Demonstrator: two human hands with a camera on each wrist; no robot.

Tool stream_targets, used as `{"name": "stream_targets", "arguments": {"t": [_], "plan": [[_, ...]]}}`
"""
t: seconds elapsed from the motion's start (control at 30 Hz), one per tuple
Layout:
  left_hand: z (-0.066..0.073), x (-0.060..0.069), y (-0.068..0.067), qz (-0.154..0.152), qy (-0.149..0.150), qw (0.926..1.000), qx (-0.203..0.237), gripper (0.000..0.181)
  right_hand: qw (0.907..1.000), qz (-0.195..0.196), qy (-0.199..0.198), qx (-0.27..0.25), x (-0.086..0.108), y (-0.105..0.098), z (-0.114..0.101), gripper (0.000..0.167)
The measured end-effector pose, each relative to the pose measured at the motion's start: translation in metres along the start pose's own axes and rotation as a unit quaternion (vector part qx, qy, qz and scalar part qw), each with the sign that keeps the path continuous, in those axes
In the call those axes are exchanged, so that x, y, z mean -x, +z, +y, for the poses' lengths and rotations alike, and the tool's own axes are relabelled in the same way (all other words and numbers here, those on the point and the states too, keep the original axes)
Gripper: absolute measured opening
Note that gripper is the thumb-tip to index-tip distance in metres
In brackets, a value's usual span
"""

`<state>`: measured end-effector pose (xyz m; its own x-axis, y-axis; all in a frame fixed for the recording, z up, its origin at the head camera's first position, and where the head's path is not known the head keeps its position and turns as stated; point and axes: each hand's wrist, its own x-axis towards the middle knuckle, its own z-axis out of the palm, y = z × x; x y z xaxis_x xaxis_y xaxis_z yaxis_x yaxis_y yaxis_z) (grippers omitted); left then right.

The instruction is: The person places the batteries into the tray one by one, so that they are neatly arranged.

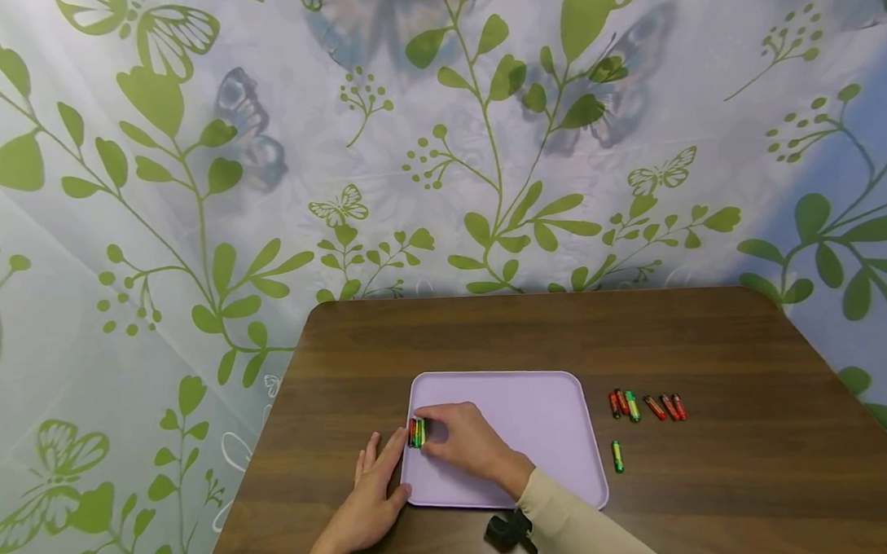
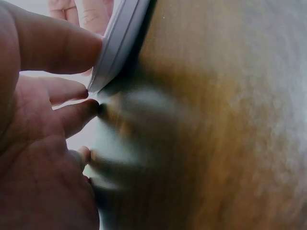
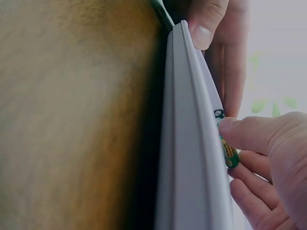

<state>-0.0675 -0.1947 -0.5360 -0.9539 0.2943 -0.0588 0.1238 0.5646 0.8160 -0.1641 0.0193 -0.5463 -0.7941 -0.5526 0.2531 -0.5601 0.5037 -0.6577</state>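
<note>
A light purple tray [image 1: 530,437] lies on the wooden table. At its left side, a few red and green batteries [image 1: 412,433] stand side by side inside the rim. My right hand [image 1: 471,443] reaches across the tray and pinches a green battery [image 3: 229,152] at the right of this row, thumb and fingers about it in the right wrist view. My left hand [image 1: 371,504] lies along the tray's left edge with fingers extended, thumb touching the rim [image 2: 112,52] in the left wrist view. Part of the row is hidden by the right-hand fingers.
Right of the tray, several red batteries [image 1: 654,407] and a green battery [image 1: 632,406] lie on the table [image 1: 751,478]. Another green battery [image 1: 618,457] lies nearer the front. A patterned curtain [image 1: 439,147] hangs behind the table. A black wrist device [image 1: 507,530] sits by the right sleeve.
</note>
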Motion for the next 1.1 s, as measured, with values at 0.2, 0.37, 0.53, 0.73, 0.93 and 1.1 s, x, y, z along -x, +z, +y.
{"name": "stream_targets", "arguments": {"t": [0.2, 0.37, 0.53, 0.73, 0.93, 1.1], "plan": [[-0.001, 0.0, 0.001, 0.002, -0.001, 1.0, 0.001, 0.081, 0.9998, 0.009, 0.002, -0.017, 0.004, -0.005, 0.003, 0.051], [0.0, 0.001, 0.001, 0.006, -0.004, 1.0, 0.002, 0.08, 0.9993, 0.012, 0.009, -0.033, 0.009, -0.012, 0.007, 0.051], [0.0, 0.001, 0.001, 0.005, -0.001, 1.0, 0.001, 0.08, 0.9987, 0.011, 0.005, -0.05, 0.015, -0.021, 0.013, 0.051], [0.0, 0.0, 0.002, 0.007, -0.002, 1.0, 0.001, 0.08, 0.9978, 0.005, -0.006, -0.065, 0.022, -0.035, 0.02, 0.052], [0.0, 0.0, 0.002, 0.009, -0.005, 0.9999, 0.001, 0.08, 0.9973, 0.0, -0.006, -0.073, 0.033, -0.053, 0.027, 0.055], [-0.001, -0.001, 0.003, 0.009, -0.005, 0.9999, 0.001, 0.081, 0.9976, -0.003, 0.001, -0.069, 0.042, -0.066, 0.032, 0.055]]}}
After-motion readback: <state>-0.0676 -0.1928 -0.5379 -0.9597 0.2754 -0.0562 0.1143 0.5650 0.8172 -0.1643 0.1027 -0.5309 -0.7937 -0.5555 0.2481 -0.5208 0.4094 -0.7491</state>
